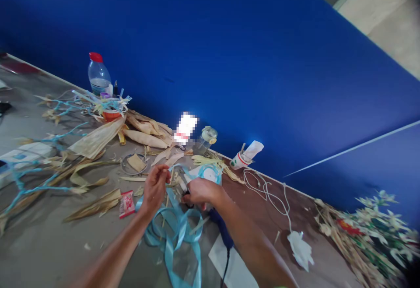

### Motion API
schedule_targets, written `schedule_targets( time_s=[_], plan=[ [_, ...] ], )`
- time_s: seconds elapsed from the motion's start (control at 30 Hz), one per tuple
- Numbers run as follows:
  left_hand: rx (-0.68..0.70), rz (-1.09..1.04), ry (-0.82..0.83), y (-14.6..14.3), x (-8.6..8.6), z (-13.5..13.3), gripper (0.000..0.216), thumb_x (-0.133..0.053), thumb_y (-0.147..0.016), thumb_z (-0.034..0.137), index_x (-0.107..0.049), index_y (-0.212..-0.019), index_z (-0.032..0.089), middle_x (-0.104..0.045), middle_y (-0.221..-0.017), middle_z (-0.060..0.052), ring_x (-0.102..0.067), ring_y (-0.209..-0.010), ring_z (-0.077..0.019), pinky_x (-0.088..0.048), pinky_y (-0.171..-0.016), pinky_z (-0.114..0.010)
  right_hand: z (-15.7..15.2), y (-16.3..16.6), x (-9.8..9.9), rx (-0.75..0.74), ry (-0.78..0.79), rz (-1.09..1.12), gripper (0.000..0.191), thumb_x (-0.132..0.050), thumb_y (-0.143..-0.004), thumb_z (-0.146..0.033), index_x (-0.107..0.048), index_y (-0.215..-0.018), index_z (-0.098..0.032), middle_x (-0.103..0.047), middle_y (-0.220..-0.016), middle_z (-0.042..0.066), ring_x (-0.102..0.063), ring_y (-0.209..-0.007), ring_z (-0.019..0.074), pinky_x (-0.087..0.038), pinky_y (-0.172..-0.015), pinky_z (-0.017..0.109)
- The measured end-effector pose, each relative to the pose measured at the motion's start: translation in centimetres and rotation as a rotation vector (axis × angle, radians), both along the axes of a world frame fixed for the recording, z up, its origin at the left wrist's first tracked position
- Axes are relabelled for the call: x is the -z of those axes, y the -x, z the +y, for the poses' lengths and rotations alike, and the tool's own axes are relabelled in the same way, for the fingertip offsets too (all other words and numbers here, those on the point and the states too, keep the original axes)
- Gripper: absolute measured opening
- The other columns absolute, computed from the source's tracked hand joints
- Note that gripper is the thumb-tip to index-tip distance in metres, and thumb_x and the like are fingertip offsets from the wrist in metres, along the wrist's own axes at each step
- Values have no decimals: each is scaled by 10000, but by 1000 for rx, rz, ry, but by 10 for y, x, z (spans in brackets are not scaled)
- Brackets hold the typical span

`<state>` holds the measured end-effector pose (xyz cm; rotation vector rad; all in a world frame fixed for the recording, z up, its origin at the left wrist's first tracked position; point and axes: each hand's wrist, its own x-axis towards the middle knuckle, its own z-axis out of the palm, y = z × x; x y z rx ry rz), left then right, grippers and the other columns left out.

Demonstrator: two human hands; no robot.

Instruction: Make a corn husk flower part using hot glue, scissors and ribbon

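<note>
My left hand [155,189] is closed in a pinch on the end of a light blue satin ribbon [177,226]. The ribbon's loose loops lie on the table below and between my wrists. My right hand [201,191] is curled around the dark handle of what looks like a pair of scissors [181,182], with the blades partly hidden near the ribbon. Just beyond it sits a ribbon spool [210,174]. Under my right forearm lies a dark blue corded tool [221,227], partly covered.
Dried corn husks [144,130] and blue-wrapped stems [29,187] cover the left side. A red-capped bottle [98,75], a lit screen [185,127], a clear jar [207,139] and a cup [241,160] stand along the blue wall. A white cable [267,191] and flowers [377,226] lie right.
</note>
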<state>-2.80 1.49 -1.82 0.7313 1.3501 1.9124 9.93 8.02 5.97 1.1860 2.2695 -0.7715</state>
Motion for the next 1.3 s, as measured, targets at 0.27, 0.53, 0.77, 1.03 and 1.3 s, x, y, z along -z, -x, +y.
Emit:
schedule_targets(
  time_s=[0.27, 0.53, 0.77, 1.03, 1.3],
  plan=[
    [-21, 1, 28, -2, -3, -2, 99, -469, -807, 308, -482, -801, 210, -526, -626, 33, -476, -547, -113, -396, -521, -230, 3, 2, 7, -32, -498, 206, 265, -513, -825, -383, -699, -890, -205, -721, -867, 108, -657, -818, 239, -428, -653, 285],
    [-52, 32, 69, 0, -2, -4, 84, -441, -798, 271, -478, -742, 222, -524, -612, 34, -468, -537, -126, -394, -527, -246, 53, 69, 36, 200, -551, 364, 299, -411, -886, -290, -689, -921, -188, -691, -952, 69, -613, -882, 167, -417, -748, 237],
    [-47, 139, 105, 1, -1, -3, 311, -395, -877, 402, -471, -644, 211, -495, -580, 24, -445, -526, -123, -373, -521, -254, 52, 104, 62, 235, -593, 308, 374, -578, -777, -382, -647, -987, -80, -641, -1076, 181, -589, -1011, 272, -420, -843, 343],
    [-91, 109, 116, 0, 3, 0, 252, -486, -824, 449, -520, -809, 199, -512, -643, 36, -469, -543, -116, -393, -528, -242, 59, 84, 58, 420, -454, 451, 239, -453, -831, -247, -666, -843, -137, -691, -858, 109, -642, -840, 214, -461, -739, 320],
    [109, 61, 129, 0, -6, 0, 378, -572, -737, 504, -613, -911, 171, -566, -647, 25, -501, -549, -121, -401, -552, -249, 3, 20, 56, 645, 26, 1000, 230, -499, -774, -298, -665, -791, -141, -603, -597, -8, -503, -508, 99, -396, -508, 202]
  ],
)
